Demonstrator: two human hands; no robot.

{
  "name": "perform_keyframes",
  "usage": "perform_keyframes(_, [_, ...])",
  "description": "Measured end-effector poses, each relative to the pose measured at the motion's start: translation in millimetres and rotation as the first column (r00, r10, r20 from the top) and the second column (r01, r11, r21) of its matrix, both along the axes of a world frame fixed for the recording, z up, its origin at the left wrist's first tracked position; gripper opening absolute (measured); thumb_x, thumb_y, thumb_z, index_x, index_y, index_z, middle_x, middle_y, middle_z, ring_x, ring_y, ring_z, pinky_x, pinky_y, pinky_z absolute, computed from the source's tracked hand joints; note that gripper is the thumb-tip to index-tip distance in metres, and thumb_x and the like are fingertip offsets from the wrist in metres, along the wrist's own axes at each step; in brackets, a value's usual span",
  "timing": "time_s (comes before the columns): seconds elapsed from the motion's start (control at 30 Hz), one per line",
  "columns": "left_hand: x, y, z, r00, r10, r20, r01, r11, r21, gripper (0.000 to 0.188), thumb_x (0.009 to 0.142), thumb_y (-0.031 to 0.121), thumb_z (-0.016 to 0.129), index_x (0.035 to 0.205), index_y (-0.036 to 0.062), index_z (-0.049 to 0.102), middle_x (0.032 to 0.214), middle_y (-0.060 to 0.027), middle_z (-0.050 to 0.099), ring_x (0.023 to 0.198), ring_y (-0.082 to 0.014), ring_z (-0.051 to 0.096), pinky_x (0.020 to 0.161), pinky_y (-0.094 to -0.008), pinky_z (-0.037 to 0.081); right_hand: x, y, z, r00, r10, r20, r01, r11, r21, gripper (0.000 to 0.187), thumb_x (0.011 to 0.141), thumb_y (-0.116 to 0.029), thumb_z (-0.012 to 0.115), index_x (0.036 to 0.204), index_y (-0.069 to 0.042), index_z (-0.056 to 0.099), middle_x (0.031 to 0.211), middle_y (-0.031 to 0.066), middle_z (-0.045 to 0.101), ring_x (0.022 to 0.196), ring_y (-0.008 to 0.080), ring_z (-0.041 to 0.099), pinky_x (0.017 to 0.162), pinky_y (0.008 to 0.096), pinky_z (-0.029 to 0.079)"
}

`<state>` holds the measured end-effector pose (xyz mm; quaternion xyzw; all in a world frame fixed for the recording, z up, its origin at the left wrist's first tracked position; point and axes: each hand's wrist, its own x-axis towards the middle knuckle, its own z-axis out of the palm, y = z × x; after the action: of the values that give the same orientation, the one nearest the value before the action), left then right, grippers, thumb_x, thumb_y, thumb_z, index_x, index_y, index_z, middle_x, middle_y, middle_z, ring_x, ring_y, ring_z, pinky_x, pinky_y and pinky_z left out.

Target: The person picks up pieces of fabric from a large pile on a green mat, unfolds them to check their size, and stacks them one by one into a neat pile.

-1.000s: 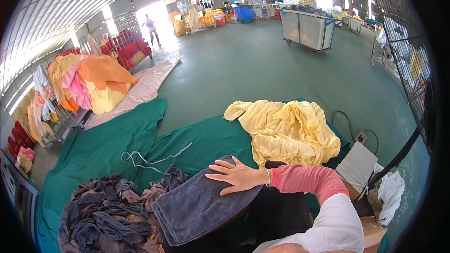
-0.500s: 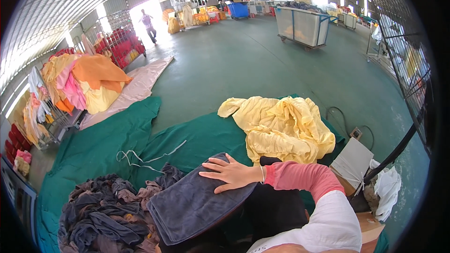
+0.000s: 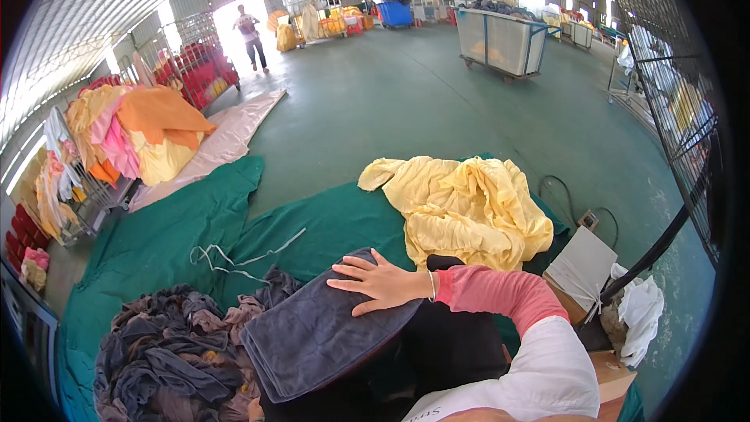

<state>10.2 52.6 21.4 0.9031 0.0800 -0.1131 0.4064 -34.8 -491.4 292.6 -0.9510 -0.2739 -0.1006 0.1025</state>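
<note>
My right hand [image 3: 384, 284] lies flat, palm down and fingers spread, on the far end of a folded dark grey towel [image 3: 312, 340] that rests across my lap. Its pink sleeve comes in from the lower right. The hand presses on the towel without gripping it. A heap of crumpled dark grey and brown towels [image 3: 168, 352] lies just left of the folded one, on a green sheet [image 3: 164, 234]. My left hand is out of sight.
A pile of yellow cloth [image 3: 469, 207] lies beyond my hand on the green sheet. At the left stands a rack heaped with orange, pink and yellow linen [image 3: 133, 137]. A cardboard box [image 3: 582, 270] and white cloth [image 3: 641, 312] sit at my right. A wheeled cart [image 3: 500, 39] and a walking person [image 3: 251, 35] are far off.
My right hand has slid slightly left on the folded towel and stays flat on it. The distant person has walked nearer.
</note>
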Motion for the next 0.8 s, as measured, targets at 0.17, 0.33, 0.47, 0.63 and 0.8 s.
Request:
perform_keyframes(0.17, [-9, 7, 1, 1.0, 0.011, 0.013, -0.011, 1.0, -0.021, 0.021, 0.08, 0.007, 0.058, 0.099, -0.0025, 0.061, 0.081, -0.0046, 0.064, 0.067, -0.0113, 0.057, 0.062, -0.0231, 0.046, -2, -1, 2, 1.0, -0.015, -0.027, 0.014, 1.0, -0.019, 0.067, 0.086, -0.056, 0.043, 0.141, -0.023, 0.022, 0.144, 0.0122, 0.022, 0.134, 0.0314, 0.021, 0.098, 0.0645, 0.019])
perform_keyframes(0.33, [-15, 11, 2, 0.999, 0.025, 0.036, -0.023, 0.998, -0.061, 0.022, 0.08, 0.007, 0.058, 0.099, -0.0025, 0.061, 0.082, -0.0046, 0.064, 0.067, -0.0114, 0.057, 0.062, -0.0231, 0.046, -2, 0, 2, 0.999, -0.008, -0.038, 0.007, 1.0, -0.002, 0.067, 0.086, -0.056, 0.043, 0.141, -0.023, 0.022, 0.144, 0.0124, 0.022, 0.134, 0.0314, 0.019, 0.099, 0.0647, 0.018])
perform_keyframes(0.47, [-12, 10, 7, 0.997, 0.012, 0.07, -0.002, 0.991, -0.133, 0.022, 0.08, 0.006, 0.058, 0.1, -0.0024, 0.061, 0.082, -0.0045, 0.064, 0.066, -0.0115, 0.057, 0.061, -0.0231, 0.046, -2, -2, 2, 0.999, -0.011, -0.047, 0.01, 1.0, -0.007, 0.067, 0.086, -0.055, 0.043, 0.141, -0.023, 0.022, 0.144, 0.0123, 0.022, 0.134, 0.0313, 0.019, 0.099, 0.0646, 0.018])
perform_keyframes(0.63, [-3, 10, 26, 0.98, -0.005, 0.198, 0.082, 0.92, -0.383, 0.023, 0.08, 0.006, 0.058, 0.101, -0.0024, 0.061, 0.082, -0.0045, 0.064, 0.066, -0.0117, 0.057, 0.061, -0.023, 0.046, -1, -1, 4, 0.999, -0.001, -0.032, 0.001, 1.0, 0.008, 0.067, 0.086, -0.055, 0.044, 0.141, -0.023, 0.023, 0.144, 0.0122, 0.022, 0.134, 0.0313, 0.019, 0.099, 0.0647, 0.019])
perform_keyframes(0.8, [2, -40, 118, 0.939, -0.05, 0.34, 0.184, 0.908, -0.377, 0.027, 0.084, 0.004, 0.055, 0.109, -0.0042, 0.056, 0.089, -0.0026, 0.062, 0.073, -0.0106, 0.056, 0.068, -0.0213, 0.045, -2, -2, 3, 0.999, -0.004, -0.038, 0.004, 1.0, 0.006, 0.066, 0.086, -0.055, 0.044, 0.14, -0.022, 0.024, 0.144, 0.0123, 0.023, 0.134, 0.0314, 0.02, 0.099, 0.0646, 0.019])
